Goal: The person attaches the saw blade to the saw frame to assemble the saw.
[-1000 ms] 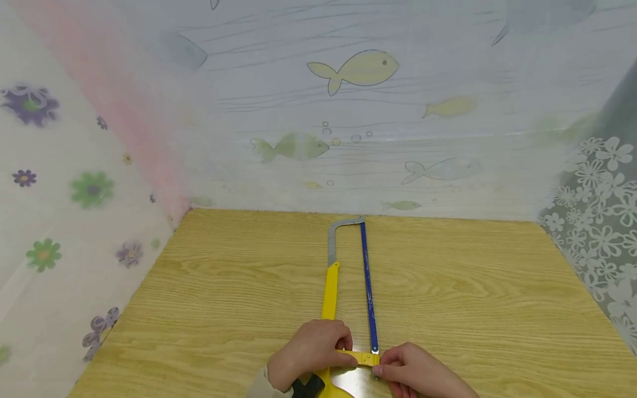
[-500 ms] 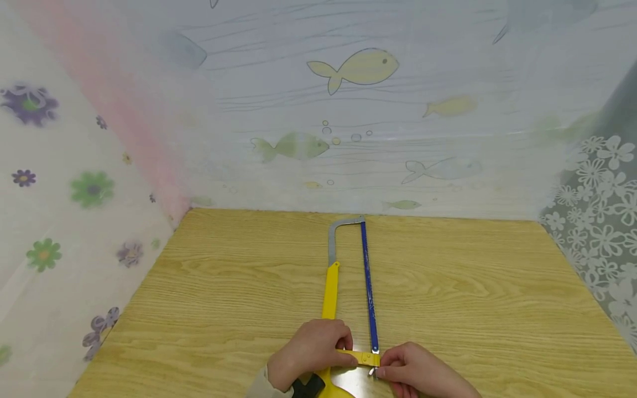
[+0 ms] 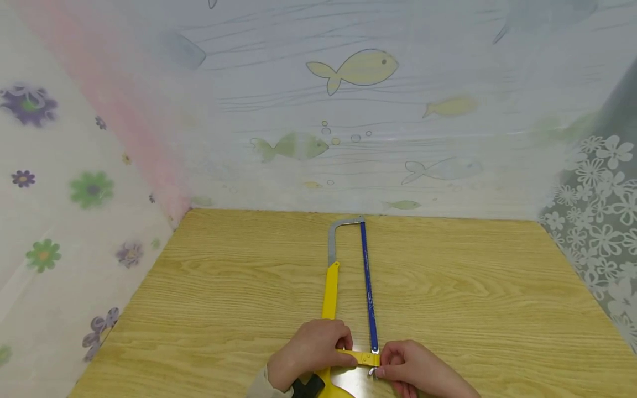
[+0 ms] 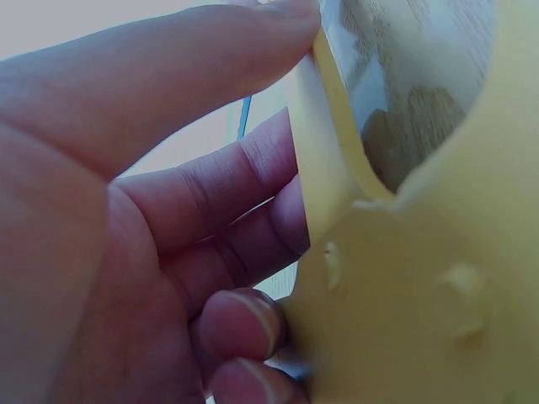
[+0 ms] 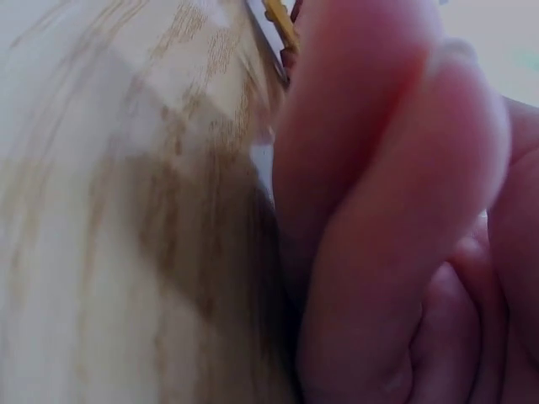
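A hacksaw [image 3: 330, 293] with a yellow frame and a silver front arm lies on the table, its far end near the wall. Its blue blade [image 3: 369, 287] runs along the right side, fixed at both ends. My left hand [image 3: 316, 348] grips the yellow frame near the handle, thumb and fingers curled round the crosspiece; in the left wrist view the yellow frame [image 4: 404, 278] fills the right half. With thumb and forefinger, my right hand [image 3: 418, 367] pinches the small metal wing nut [image 3: 372, 372] below the blade's near end. Fingers [image 5: 387, 219] hide it in the right wrist view.
The wood-grain table [image 3: 473, 287] extends to both sides of the saw. A fish-patterned sheet [image 3: 278, 110] hangs behind it, with a flower-patterned sheet [image 3: 64, 221] at left and another [image 3: 604, 210] at right.
My right thumb and fingers have shifted slightly at the wing nut, and one of its wings now shows, turned to the left. The left hand and the hacksaw have stayed put.
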